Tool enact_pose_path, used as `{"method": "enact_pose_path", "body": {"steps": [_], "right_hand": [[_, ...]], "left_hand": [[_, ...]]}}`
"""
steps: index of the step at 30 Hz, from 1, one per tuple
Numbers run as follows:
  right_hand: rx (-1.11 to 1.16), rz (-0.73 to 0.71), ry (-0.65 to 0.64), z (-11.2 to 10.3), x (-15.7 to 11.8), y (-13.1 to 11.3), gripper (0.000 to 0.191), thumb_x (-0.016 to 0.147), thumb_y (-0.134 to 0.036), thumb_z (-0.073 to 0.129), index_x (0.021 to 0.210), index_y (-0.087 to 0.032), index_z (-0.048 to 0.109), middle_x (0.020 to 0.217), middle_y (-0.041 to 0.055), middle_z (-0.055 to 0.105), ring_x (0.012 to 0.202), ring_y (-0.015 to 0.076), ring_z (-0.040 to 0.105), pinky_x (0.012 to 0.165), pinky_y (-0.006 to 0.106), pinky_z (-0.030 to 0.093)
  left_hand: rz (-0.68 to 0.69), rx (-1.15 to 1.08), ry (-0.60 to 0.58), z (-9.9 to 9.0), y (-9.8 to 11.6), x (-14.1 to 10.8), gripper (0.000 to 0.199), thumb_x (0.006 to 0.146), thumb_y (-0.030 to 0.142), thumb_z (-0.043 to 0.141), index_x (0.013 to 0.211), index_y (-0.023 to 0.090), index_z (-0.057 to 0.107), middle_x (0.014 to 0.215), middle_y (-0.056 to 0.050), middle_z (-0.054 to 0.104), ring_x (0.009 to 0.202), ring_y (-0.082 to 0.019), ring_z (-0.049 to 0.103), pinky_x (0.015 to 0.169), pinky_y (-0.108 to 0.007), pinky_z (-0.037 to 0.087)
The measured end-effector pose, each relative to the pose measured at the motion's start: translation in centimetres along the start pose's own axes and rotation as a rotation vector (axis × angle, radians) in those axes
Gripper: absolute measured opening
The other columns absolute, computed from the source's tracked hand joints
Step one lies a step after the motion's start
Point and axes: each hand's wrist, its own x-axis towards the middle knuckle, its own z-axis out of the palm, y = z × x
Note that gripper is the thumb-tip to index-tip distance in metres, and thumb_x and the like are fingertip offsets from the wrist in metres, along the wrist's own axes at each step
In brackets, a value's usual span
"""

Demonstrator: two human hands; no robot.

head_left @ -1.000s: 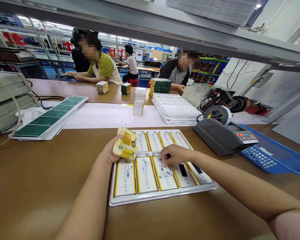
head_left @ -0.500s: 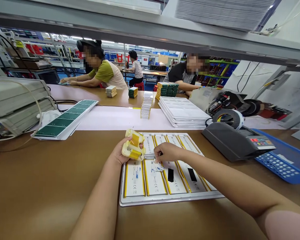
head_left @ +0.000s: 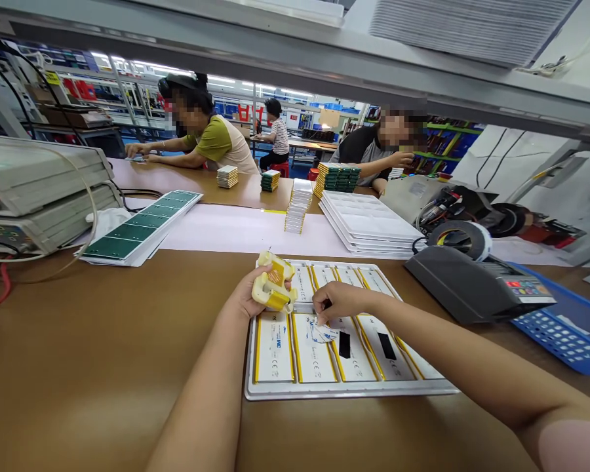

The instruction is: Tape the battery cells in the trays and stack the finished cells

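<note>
1. Gripping a white block bound in yellow tape, the left hand is curling its fingers closed around it, just above the back row of flat pouch cells on a white tray.
2. Pinching a curl of white film, the right hand is holding its fingertips closed just over the front row.
3. Carrying black strips, two front cells are standing out, while the two leftmost are showing none.
4. Blocking the view, both hands are hiding part of the back row, so its strips cannot be made out.
</note>
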Motion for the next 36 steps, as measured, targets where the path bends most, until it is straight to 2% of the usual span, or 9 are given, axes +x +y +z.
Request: {"method": "enact_pose_path", "body": {"steps": [5, 9, 11, 13, 16, 18, 23, 28, 36], "right_hand": [[0.044, 0.026, 0.062, 0.5, -0.6, -1.1, 0.026, 0.062, -0.042, 0.064, 0.064, -0.016, 0.058, 0.062, -0.0025, 0.058, 0.057, 0.0082, 0.047, 0.051, 0.019, 0.032], [0.286, -0.075, -0.082, 0.5, -0.4, -2.0, 0.028, 0.061, -0.04, 0.065, 0.063, -0.014, 0.055, 0.059, -0.0023, 0.055, 0.055, 0.0077, 0.046, 0.052, 0.019, 0.034], [0.375, -0.093, -0.068, 0.7, 0.4, -2.5, 0.028, 0.061, -0.04, 0.065, 0.063, -0.013, 0.054, 0.057, -0.0028, 0.053, 0.054, 0.0073, 0.045, 0.051, 0.019, 0.034], [0.332, -0.041, 0.051, 1.2, 1.5, -3.0, 0.026, 0.062, -0.038, 0.065, 0.063, -0.014, 0.055, 0.057, -0.0032, 0.052, 0.052, 0.0071, 0.044, 0.05, 0.019, 0.033], [0.11, 0.076, 0.21, 2.0, 3.0, -4.1, 0.021, 0.061, -0.036, 0.064, 0.063, -0.016, 0.057, 0.058, -0.0037, 0.054, 0.051, 0.0071, 0.043, 0.048, 0.019, 0.029], [-0.014, 0.082, 0.207, 2.1, 3.5, -4.7, 0.019, 0.062, -0.036, 0.064, 0.062, -0.018, 0.059, 0.058, -0.0042, 0.055, 0.051, 0.0071, 0.042, 0.047, 0.019, 0.027], [-0.082, -0.03, 0.039, 1.2, 3.4, -5.2, 0.017, 0.063, -0.035, 0.064, 0.063, -0.019, 0.06, 0.059, -0.0047, 0.057, 0.054, 0.0071, 0.045, 0.05, 0.018, 0.028], [-0.121, 0.015, 0.117, 1.9, 3.2, -5.8, 0.017, 0.064, -0.037, 0.063, 0.063, -0.019, 0.061, 0.058, -0.0048, 0.057, 0.054, 0.0074, 0.045, 0.05, 0.019, 0.027], [-0.018, 0.037, 0.2, 3.1, 2.6, -7.0, 0.018, 0.064, -0.035, 0.065, 0.063, -0.018, 0.06, 0.059, -0.0044, 0.057, 0.055, 0.0074, 0.045, 0.05, 0.018, 0.028]], "left_hand": [[-0.018, 0.0, -0.031, -0.5, -0.1, 0.3, 0.034, 0.075, 0.032, 0.047, 0.099, 0.007, 0.051, 0.075, -0.013, 0.062, 0.068, -0.021, 0.059, 0.068, -0.035, 0.044], [-0.023, -0.015, -0.033, -0.7, -0.2, 0.2, 0.035, 0.075, 0.032, 0.047, 0.099, 0.007, 0.052, 0.076, -0.014, 0.062, 0.068, -0.021, 0.059, 0.068, -0.036, 0.045], [0.006, -0.049, -0.042, -0.6, -0.2, 0.0, 0.036, 0.075, 0.031, 0.046, 0.099, 0.006, 0.052, 0.076, -0.014, 0.063, 0.069, -0.022, 0.06, 0.068, -0.036, 0.046], [0.075, -0.104, -0.058, -0.6, -0.1, -0.3, 0.035, 0.075, 0.029, 0.045, 0.1, 0.006, 0.052, 0.077, -0.014, 0.063, 0.07, -0.022, 0.06, 0.068, -0.036, 0.047], [0.171, -0.194, -0.054, -0.6, 0.1, -0.6, 0.034, 0.075, 0.025, 0.043, 0.104, 0.006, 0.05, 0.082, -0.013, 0.063, 0.074, -0.02, 0.061, 0.067, -0.032, 0.048], [0.171, -0.218, -0.055, -0.8, 0.1, -0.7, 0.037, 0.076, 0.024, 0.042, 0.108, 0.007, 0.048, 0.085, -0.013, 0.063, 0.077, -0.02, 0.061, 0.066, -0.032, 0.049], [0.135, -0.211, -0.073, -1.1, 0.1, -0.4, 0.036, 0.075, 0.024, 0.044, 0.107, 0.007, 0.049, 0.085, -0.013, 0.063, 0.079, -0.022, 0.061, 0.067, -0.034, 0.049], [0.158, -0.213, -0.042, -1.2, 0.0, -0.3, 0.027, 0.075, 0.022, 0.047, 0.098, 0.009, 0.053, 0.08, -0.01, 0.064, 0.076, -0.021, 0.062, 0.067, -0.032, 0.05], [0.17, -0.215, -0.029, -0.8, 0.1, -0.4, 0.032, 0.077, 0.024, 0.045, 0.103, 0.008, 0.052, 0.083, -0.012, 0.064, 0.077, -0.022, 0.062, 0.07, -0.034, 0.049]]}}
